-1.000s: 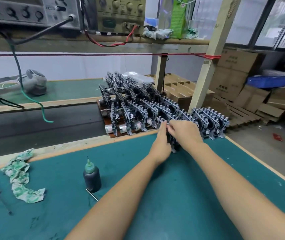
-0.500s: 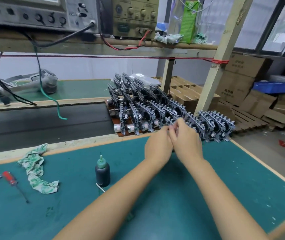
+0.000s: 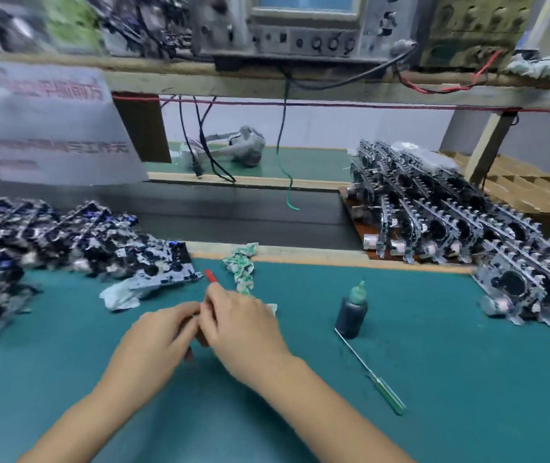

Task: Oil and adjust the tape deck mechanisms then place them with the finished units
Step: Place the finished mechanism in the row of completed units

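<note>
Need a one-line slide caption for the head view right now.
Both hands, left hand and right hand, meet mid-mat by the red screwdriver; oil bottle right, mechanisms stacked either side.

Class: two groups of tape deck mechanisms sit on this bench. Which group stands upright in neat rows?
The right-hand group, standing on edge in tidy rows; the left pile lies jumbled.

The mat [image 3: 434, 379] is teal, edged in pale wood; the bottle [image 3: 351, 312] is black with a green cap; the probe [image 3: 388, 397] near the mat's front has a green handle; the rag [image 3: 242, 265] by the far edge is white with green print; the screwdriver [image 3: 211, 276] is red; the mechanisms [image 3: 450, 208] at the right edge are black and silver.
</note>
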Action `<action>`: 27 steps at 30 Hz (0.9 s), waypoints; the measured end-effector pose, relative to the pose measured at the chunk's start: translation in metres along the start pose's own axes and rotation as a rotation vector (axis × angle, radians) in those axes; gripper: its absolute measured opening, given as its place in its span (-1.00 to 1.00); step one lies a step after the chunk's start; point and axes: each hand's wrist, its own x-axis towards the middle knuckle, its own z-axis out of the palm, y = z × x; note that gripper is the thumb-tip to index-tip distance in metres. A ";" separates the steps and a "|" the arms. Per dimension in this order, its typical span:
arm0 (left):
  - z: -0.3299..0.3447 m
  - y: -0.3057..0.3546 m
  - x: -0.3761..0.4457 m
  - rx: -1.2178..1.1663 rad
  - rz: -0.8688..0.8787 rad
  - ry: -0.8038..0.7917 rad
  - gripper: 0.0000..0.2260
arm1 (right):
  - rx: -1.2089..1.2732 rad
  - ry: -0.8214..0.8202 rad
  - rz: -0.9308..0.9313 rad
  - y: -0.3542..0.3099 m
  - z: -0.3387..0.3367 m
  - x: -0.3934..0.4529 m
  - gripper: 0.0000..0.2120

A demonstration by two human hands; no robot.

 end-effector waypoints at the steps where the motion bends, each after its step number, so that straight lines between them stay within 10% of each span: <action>1: -0.007 -0.014 0.001 0.105 -0.061 0.053 -0.80 | -0.010 -0.020 -0.035 -0.008 0.012 0.012 -0.82; 6: -0.037 -0.072 0.027 0.312 -0.287 0.369 -0.78 | -0.051 -0.069 0.029 -0.026 0.052 0.073 -0.78; 14: -0.032 -0.113 0.096 0.078 -0.550 0.151 -0.60 | 0.352 0.023 0.601 -0.025 0.076 0.117 -0.56; 21: -0.038 -0.113 0.102 -0.386 -0.606 0.135 -0.55 | 0.448 -0.124 0.659 -0.010 0.075 0.134 -0.63; 27: -0.041 -0.102 0.092 -0.192 -0.452 0.128 -0.74 | 0.692 -0.057 0.635 0.000 0.058 0.121 -0.84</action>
